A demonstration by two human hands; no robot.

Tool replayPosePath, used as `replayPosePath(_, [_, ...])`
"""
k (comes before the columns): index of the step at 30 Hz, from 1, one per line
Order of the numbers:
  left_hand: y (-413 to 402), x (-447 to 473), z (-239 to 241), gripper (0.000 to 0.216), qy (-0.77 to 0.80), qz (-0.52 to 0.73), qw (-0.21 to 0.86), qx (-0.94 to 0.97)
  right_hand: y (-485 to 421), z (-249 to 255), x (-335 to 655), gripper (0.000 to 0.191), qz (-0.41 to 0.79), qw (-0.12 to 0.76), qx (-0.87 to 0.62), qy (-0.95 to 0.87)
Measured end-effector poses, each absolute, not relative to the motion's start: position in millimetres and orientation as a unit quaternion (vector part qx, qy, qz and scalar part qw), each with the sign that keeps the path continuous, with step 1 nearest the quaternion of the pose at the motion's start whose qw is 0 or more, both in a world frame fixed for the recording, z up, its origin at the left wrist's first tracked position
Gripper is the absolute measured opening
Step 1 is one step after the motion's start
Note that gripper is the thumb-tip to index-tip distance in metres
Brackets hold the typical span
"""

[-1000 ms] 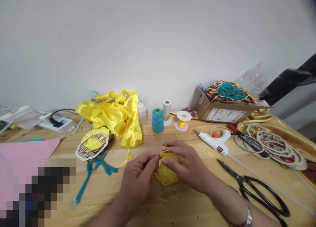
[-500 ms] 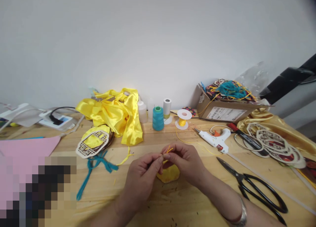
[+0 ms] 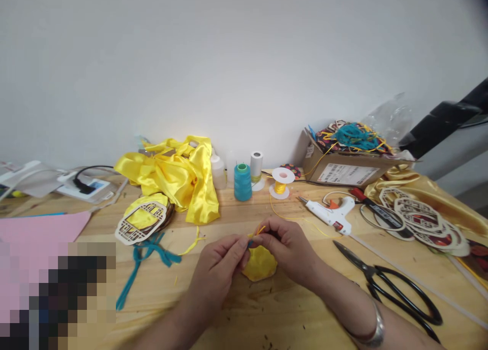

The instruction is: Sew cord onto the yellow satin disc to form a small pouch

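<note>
My left hand (image 3: 220, 263) and my right hand (image 3: 286, 249) meet at the fingertips in the middle of the table, both pinched closed. Between them is a yellow cord (image 3: 261, 230), its short ends sticking up by my right fingers. A small bluish bit shows at the fingertips, too small to make out. Just below lies a yellow fabric-covered piece (image 3: 261, 264) with a scalloped edge, partly hidden by my fingers. To the left are a teal strand bundle (image 3: 152, 251) and a fretwork wooden frame (image 3: 143, 222) over yellow fabric. Black-handled scissors (image 3: 385, 284) lie near my right forearm.
Yellow satin (image 3: 171, 175) is heaped at back left. A teal thread cone (image 3: 243, 183) and a yellow cord spool (image 3: 282, 183) stand behind my hands. Rightward are a glue gun (image 3: 330, 214), a filled cardboard box (image 3: 343, 173) and more fretwork frames (image 3: 423, 220). Pink sheet (image 3: 46, 233) lies left.
My fingertips have shifted slightly at the cord, and more of the yellow piece below shows. The whole view has moved a little; the other things stay in place.
</note>
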State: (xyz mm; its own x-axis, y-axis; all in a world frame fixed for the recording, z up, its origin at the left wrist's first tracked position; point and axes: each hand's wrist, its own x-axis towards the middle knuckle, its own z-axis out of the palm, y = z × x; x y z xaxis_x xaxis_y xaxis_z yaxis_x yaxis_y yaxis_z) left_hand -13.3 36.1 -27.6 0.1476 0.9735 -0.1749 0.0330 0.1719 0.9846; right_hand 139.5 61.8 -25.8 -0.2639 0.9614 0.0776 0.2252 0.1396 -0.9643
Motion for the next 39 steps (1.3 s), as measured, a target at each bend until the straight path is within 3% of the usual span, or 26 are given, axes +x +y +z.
replayPosePath(4, [38, -12, -26, 0.025, 0.514, 0.404, 0.588, 0.476, 62, -27, 140, 0.009, 0.465, 0.399, -0.46, -0.642])
replayPosePath(15, [41, -14, -34, 0.025, 0.392, 0.389, 0.777, 0.302, 63, -23, 140, 0.011, 0.444, 0.399, -0.465, -0.654])
replayPosePath(22, [43, -15, -35, 0.022, 0.378, 0.388, 0.791, 0.285, 63, -25, 140, 0.01, 0.447, 0.397, -0.463, -0.654])
replayPosePath(28, [41, -14, -34, 0.022, 0.43, 0.415, 0.71, 0.373, 64, -25, 141, 0.01, 0.477, 0.393, -0.46, -0.638])
replayPosePath(33, [39, -16, -24, 0.02, 0.527, 0.421, 0.547, 0.496, 64, -28, 141, 0.008, 0.525, 0.359, -0.461, -0.619])
replayPosePath(39, [41, -16, -19, 0.017, 0.586, 0.423, 0.416, 0.552, 58, -25, 142, 0.016, 0.387, 0.343, -0.443, -0.733])
